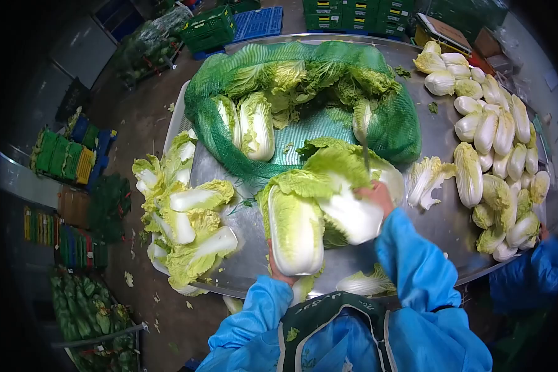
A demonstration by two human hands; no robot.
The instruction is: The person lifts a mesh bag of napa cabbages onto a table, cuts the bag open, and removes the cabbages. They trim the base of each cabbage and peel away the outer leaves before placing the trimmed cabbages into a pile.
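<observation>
My left hand point(279, 268) is closed around the lower left side of a napa cabbage point(296, 232), which hides most of the fingers. My right hand point(381, 197) is closed on a knife point(366, 154); its thin blade points away from me and is partly blurred. Beside the cabbage, large loose outer leaves point(353, 217) with thick white ribs lie under and next to my right hand. Just beyond, a green mesh sack point(304, 158) lies open toward me with several napa cabbages point(255, 127) inside.
All this lies on a metal table point(437, 127). Trimmed leaves point(189, 226) are heaped at its left edge, and a loose leaf point(426, 181) lies right of centre. Several pale trimmed cabbages point(496, 133) are piled along the right side. Another person's blue sleeve point(530, 270) shows at right. Green crates point(356, 15) stand behind.
</observation>
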